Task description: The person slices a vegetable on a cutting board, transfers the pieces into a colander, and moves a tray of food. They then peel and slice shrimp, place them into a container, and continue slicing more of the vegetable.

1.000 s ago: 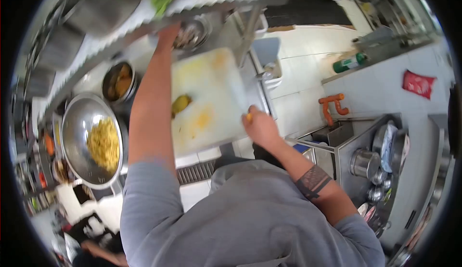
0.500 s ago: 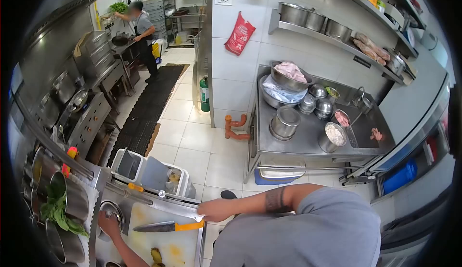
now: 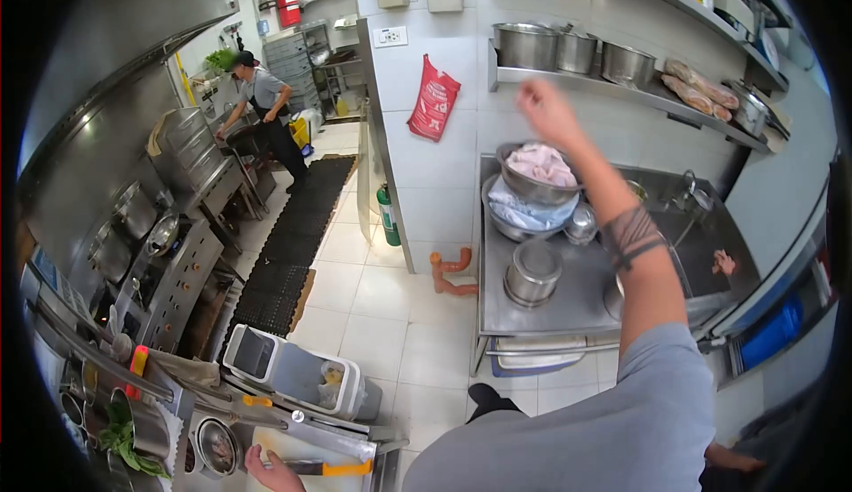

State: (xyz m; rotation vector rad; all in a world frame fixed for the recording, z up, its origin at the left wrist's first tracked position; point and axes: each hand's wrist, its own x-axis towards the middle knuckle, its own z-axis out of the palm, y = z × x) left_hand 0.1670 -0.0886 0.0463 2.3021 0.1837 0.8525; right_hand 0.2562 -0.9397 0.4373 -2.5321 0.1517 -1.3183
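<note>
My left hand (image 3: 273, 472) is over the white cutting board (image 3: 277, 440), fingers apart and nothing visible in it. A knife with an orange handle (image 3: 348, 469) lies on the board, its blade partly behind that hand. Just left sits a round metal container (image 3: 218, 447) with small pieces in it. My right hand (image 3: 543, 112) is raised, blurred, in front of the wall shelf; whether it holds anything is unclear. Beneath it in view are a metal bowl of pale meat (image 3: 541, 165) and a lidded pot (image 3: 533, 272) on the steel counter.
Leafy greens (image 3: 129, 439) lie among pots at lower left. Bins (image 3: 297, 372) stand behind the board. A co-worker (image 3: 266, 106) stands by the far stove. Another person's hand (image 3: 735, 458) shows at lower right. Pots (image 3: 525, 47) line the shelf.
My right hand has left the board's edge and risen towards the shelf. My left hand has moved from the round container to the board. The co-worker's raised arm has come down; the view has shifted.
</note>
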